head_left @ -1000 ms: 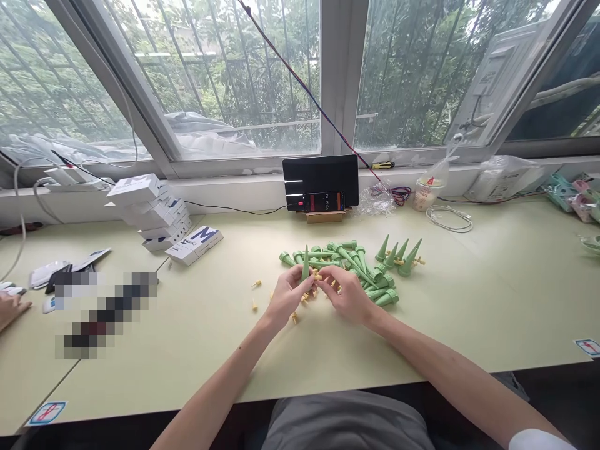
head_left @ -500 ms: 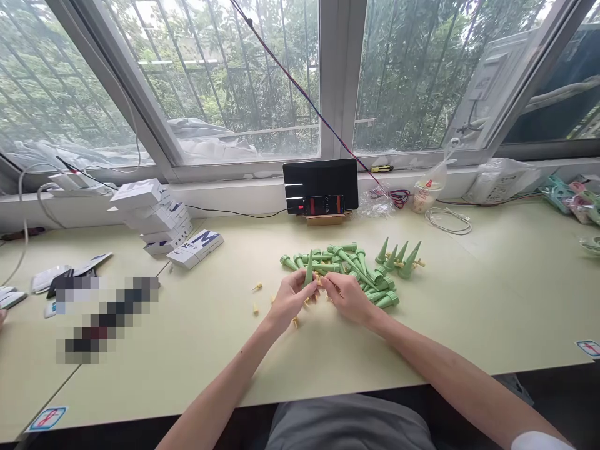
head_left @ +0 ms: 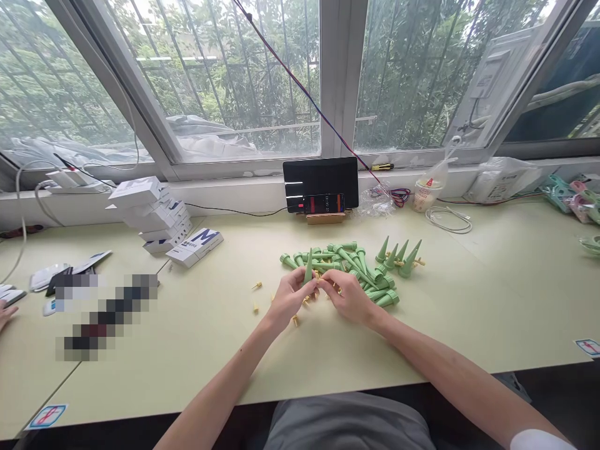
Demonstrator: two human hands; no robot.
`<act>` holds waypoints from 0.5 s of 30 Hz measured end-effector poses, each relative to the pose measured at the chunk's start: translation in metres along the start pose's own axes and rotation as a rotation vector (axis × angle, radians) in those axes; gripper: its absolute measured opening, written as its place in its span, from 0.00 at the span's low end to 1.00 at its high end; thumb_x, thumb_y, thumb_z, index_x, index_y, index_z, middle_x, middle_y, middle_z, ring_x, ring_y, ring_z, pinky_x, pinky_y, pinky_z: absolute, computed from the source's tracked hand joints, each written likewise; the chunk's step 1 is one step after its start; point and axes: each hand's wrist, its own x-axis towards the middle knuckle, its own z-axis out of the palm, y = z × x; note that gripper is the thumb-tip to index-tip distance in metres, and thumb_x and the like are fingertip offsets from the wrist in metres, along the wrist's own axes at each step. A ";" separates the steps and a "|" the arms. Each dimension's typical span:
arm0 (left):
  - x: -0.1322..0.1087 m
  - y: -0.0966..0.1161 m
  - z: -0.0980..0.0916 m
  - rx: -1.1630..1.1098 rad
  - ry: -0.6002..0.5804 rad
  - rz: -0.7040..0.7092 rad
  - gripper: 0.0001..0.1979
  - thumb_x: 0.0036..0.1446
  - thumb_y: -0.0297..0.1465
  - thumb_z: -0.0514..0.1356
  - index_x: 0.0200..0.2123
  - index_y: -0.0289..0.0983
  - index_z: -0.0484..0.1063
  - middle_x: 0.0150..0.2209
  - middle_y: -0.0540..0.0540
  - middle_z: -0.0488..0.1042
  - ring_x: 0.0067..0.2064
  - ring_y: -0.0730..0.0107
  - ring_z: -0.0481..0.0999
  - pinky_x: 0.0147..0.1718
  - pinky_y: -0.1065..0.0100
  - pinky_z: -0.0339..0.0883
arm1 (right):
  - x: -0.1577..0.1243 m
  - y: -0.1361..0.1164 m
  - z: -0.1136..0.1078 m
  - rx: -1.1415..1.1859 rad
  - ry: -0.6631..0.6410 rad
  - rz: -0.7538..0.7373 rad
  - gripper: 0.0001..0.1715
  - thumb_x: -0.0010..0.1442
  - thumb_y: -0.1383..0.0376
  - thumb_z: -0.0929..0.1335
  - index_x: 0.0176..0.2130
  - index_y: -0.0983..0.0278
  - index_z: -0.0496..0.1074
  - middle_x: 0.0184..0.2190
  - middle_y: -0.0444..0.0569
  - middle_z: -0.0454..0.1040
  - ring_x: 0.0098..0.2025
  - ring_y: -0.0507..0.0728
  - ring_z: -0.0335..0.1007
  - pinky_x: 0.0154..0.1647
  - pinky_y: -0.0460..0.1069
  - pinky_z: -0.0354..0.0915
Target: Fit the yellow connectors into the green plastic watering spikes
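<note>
My left hand is closed around a green plant watering spike, which points up. Close against it, my right hand pinches a small yellow valve at the spike's lower end; the fingers partly hide it, so I cannot tell how far it is in. Behind my hands lies a heap of green spikes. Several upright spikes with yellow valves in their sides stand to the right. Loose yellow valves are scattered left of my left hand and beneath both hands.
A black tablet with a phone before it stands at the window. White boxes are stacked at left, and a bagged cup and a coiled cable lie at back right. Another person's hand is at the left edge.
My hands stay at nearly the same spot, the right fingers shifted slightly at the valve. The other person's hand has come further into view at the left edge.
</note>
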 end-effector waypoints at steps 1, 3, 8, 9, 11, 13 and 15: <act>0.000 0.000 0.000 0.004 -0.010 0.004 0.12 0.58 0.39 0.64 0.36 0.36 0.72 0.33 0.47 0.70 0.33 0.70 0.70 0.32 0.69 0.67 | 0.000 0.000 0.000 -0.010 -0.007 0.002 0.19 0.72 0.59 0.59 0.33 0.63 0.71 0.28 0.47 0.73 0.29 0.53 0.66 0.31 0.48 0.62; 0.000 -0.001 0.000 0.006 -0.025 0.008 0.12 0.58 0.39 0.64 0.37 0.36 0.72 0.33 0.47 0.71 0.33 0.70 0.71 0.32 0.69 0.68 | 0.000 0.001 0.000 -0.015 -0.017 0.002 0.23 0.73 0.58 0.58 0.31 0.63 0.70 0.27 0.46 0.73 0.28 0.53 0.66 0.31 0.48 0.62; 0.000 0.000 0.002 -0.019 -0.019 0.002 0.12 0.57 0.38 0.65 0.36 0.36 0.72 0.32 0.47 0.70 0.32 0.70 0.70 0.30 0.69 0.67 | 0.000 -0.001 -0.002 0.007 -0.011 0.009 0.23 0.73 0.58 0.57 0.31 0.63 0.70 0.27 0.46 0.73 0.28 0.52 0.66 0.31 0.48 0.61; 0.000 0.000 0.002 -0.024 -0.013 0.002 0.12 0.57 0.39 0.65 0.36 0.36 0.72 0.32 0.48 0.70 0.32 0.70 0.70 0.30 0.69 0.67 | -0.001 -0.002 -0.002 0.017 0.000 0.012 0.21 0.73 0.58 0.58 0.33 0.63 0.70 0.28 0.46 0.73 0.29 0.53 0.66 0.31 0.48 0.62; -0.001 0.001 0.001 -0.032 -0.002 0.004 0.12 0.57 0.39 0.65 0.37 0.36 0.72 0.33 0.48 0.70 0.32 0.71 0.70 0.31 0.69 0.67 | -0.001 -0.003 -0.001 0.043 0.025 0.008 0.15 0.71 0.57 0.61 0.38 0.63 0.70 0.30 0.47 0.74 0.30 0.53 0.68 0.29 0.47 0.63; -0.001 0.001 0.000 -0.035 0.005 0.006 0.12 0.58 0.39 0.64 0.37 0.36 0.72 0.33 0.48 0.71 0.32 0.71 0.70 0.31 0.69 0.67 | -0.001 -0.002 0.000 0.059 0.047 -0.007 0.12 0.69 0.57 0.64 0.42 0.62 0.70 0.33 0.48 0.74 0.31 0.54 0.69 0.29 0.47 0.64; -0.001 0.002 -0.001 -0.035 0.007 0.002 0.12 0.58 0.39 0.65 0.37 0.36 0.71 0.33 0.48 0.71 0.32 0.71 0.70 0.32 0.69 0.67 | -0.001 -0.001 0.000 0.056 0.062 -0.020 0.11 0.69 0.57 0.64 0.42 0.62 0.69 0.34 0.48 0.74 0.32 0.54 0.70 0.29 0.47 0.65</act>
